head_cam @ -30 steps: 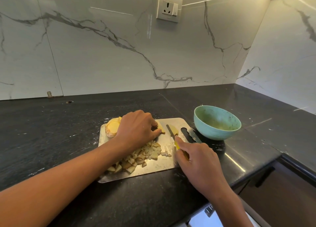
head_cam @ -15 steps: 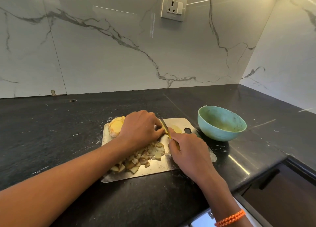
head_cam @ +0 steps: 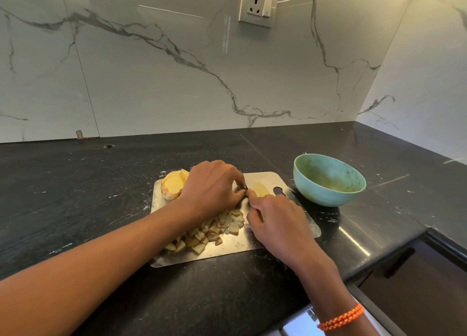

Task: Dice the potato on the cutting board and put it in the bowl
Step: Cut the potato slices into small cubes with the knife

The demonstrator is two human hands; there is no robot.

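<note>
While the two hands meet over the middle of the board, this is how things lie from left to right.

Potato half: an uncut chunk of potato (head_cam: 172,187) sits at the far left corner of the cutting board (head_cam: 262,177), just left of the left hand and partly behind it.

Left hand: the left hand (head_cam: 212,186) is curled, knuckles up, fingertips pressing down on a piece I cannot see under it; it holds that piece rather than lying loose.

Diced pile: the diced potato (head_cam: 207,232) lies in a heap toward the near edge, running from near-left to far-right under the left wrist.

Right hand: the right hand (head_cam: 273,216) is clenched round a knife handle, I judge; blade and handle are almost wholly hidden, only a dark sliver showing where the two hands touch.

Slice: a thin pale slice (head_cam: 260,190) lies flat just beyond the right fingertips, its long axis running near-left to far-right.

Bowl: the green bowl (head_cam: 328,181) stands off the board's far right corner, holding no dice; the right hand is the nearer one.

Key relation: the coming cut falls in the gap between the hands, the held piece to the left of the blade.

Change: half a second ago the blade stood clear above the fingers; now it is down and out of sight, with the right hand closer in against the left.
</note>
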